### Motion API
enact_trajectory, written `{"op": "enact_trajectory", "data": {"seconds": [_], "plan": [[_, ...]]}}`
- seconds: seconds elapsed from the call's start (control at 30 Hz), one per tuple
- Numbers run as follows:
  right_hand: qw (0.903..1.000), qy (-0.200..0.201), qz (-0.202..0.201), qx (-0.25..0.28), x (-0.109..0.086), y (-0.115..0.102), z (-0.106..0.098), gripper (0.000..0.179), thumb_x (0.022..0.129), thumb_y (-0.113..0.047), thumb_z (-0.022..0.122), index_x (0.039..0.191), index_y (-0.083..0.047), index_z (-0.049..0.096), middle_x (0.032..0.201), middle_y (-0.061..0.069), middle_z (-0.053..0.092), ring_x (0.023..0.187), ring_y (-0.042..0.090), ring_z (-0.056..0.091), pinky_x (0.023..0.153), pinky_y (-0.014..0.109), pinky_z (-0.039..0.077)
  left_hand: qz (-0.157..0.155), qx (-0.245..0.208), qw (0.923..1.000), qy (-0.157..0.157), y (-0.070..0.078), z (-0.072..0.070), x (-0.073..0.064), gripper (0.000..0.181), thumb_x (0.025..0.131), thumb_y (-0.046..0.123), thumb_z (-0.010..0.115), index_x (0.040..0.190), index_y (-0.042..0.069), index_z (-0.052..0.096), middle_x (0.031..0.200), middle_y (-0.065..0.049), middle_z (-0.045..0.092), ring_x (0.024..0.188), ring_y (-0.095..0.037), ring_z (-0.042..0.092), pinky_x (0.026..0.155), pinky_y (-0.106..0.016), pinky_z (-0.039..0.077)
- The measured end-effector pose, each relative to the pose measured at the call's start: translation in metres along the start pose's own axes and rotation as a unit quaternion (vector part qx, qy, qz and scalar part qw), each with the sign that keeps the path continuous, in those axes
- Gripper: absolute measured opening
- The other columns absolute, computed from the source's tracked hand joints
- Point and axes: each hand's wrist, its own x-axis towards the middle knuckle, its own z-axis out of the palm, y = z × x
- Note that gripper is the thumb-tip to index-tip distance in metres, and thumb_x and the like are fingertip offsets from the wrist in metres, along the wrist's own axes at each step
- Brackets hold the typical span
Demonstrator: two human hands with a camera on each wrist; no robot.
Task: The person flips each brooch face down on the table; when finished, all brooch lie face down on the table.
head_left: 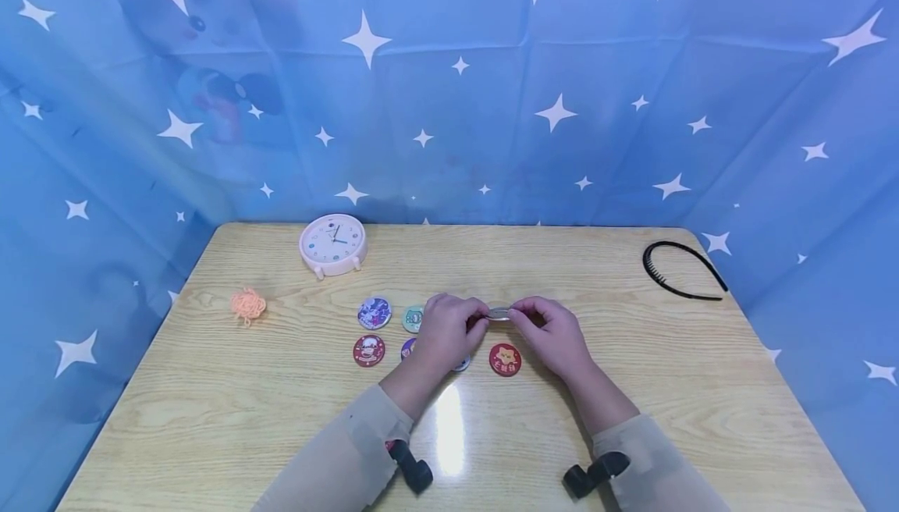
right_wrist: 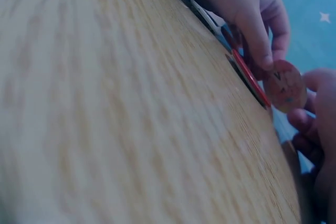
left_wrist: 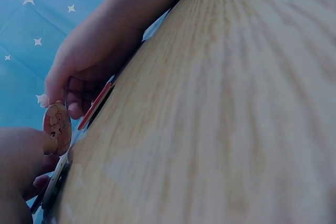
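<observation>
One round badge [head_left: 499, 314] was pinched at its left edge by the left hand [head_left: 445, 332] and at its right by the right hand [head_left: 556, 336], over the table [head_left: 674, 395]. A red badge [head_left: 505, 360] lay just nearer; a clock [head_left: 333, 244] stood far left.

Head cam: high, farthest back, facing forward and down across wood-grain table [head_left: 211, 410] to star-print curtain [head_left: 477, 129]. Wrist cams: low, close over table, views strongly tilted. All three share left hand [head_left: 444, 331], right hand [head_left: 558, 340], held button badge [left_wrist: 58, 124].
</observation>
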Motion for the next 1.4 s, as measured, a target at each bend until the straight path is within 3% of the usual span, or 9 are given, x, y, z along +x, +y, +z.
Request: {"op": "enact_trajectory", "data": {"seconds": [0.23,0.5,0.73,1.0,1.4], "plan": [[0.9998,-0.016,-0.014,-0.005,0.0008,-0.0006,0.0002,0.023,0.099,-0.025,0.08,0.117,-0.012,0.079,0.102,0.0,0.071,0.097,0.02,0.062,0.087,0.039,0.052,-0.005,0.002,0.9999,-0.013,-0.0019,0.0014,-0.0008,0.017,0.093,0.026,0.084,0.109,0.021,0.081,0.092,0.009,0.077,0.089,-0.013,0.068,0.104,-0.044,0.049],[0.994,-0.037,-0.084,-0.06,0.0035,0.0001,-0.001,0.046,0.094,-0.018,0.084,0.136,-0.003,0.072,0.094,-0.003,0.069,0.095,0.022,0.059,0.089,0.044,0.049,-0.022,0.01,0.9982,-0.056,-0.0036,0.0003,0.0016,0.028,0.093,0.03,0.084,0.119,0.023,0.078,0.099,0.009,0.077,0.096,-0.013,0.067,0.105,-0.043,0.048],[0.9905,-0.042,-0.095,-0.09,0.0045,0.0022,0.0004,0.047,0.095,-0.021,0.084,0.137,-0.005,0.072,0.093,-0.006,0.068,0.096,0.02,0.058,0.09,0.045,0.046,-0.014,0.007,0.9984,-0.054,-0.0046,-0.0009,0.002,0.031,0.091,0.029,0.087,0.12,0.02,0.078,0.111,0.005,0.079,0.102,-0.016,0.069,0.1,-0.041,0.05],[0.9905,-0.041,-0.098,-0.087,0.0017,0.0032,-0.0024,0.046,0.094,-0.021,0.085,0.136,-0.006,0.073,0.092,-0.006,0.068,0.097,0.021,0.057,0.089,0.045,0.044,-0.016,0.009,0.9974,-0.069,-0.0044,0.0033,0.0024,0.037,0.091,0.034,0.087,0.124,0.021,0.076,0.117,0.006,0.078,0.108,-0.014,0.07,0.105,-0.04,0.048],[0.9859,-0.039,-0.114,-0.116,0.0025,0.0039,-0.0012,0.043,0.091,-0.023,0.086,0.129,-0.007,0.077,0.104,0.004,0.072,0.106,0.029,0.053,0.09,0.046,0.037,-0.025,0.012,0.9969,-0.074,-0.0032,0.0016,0.0035,0.035,0.092,0.035,0.086,0.124,0.023,0.077,0.112,0.009,0.078,0.101,-0.013,0.065,0.101,-0.037,0.049]]}}
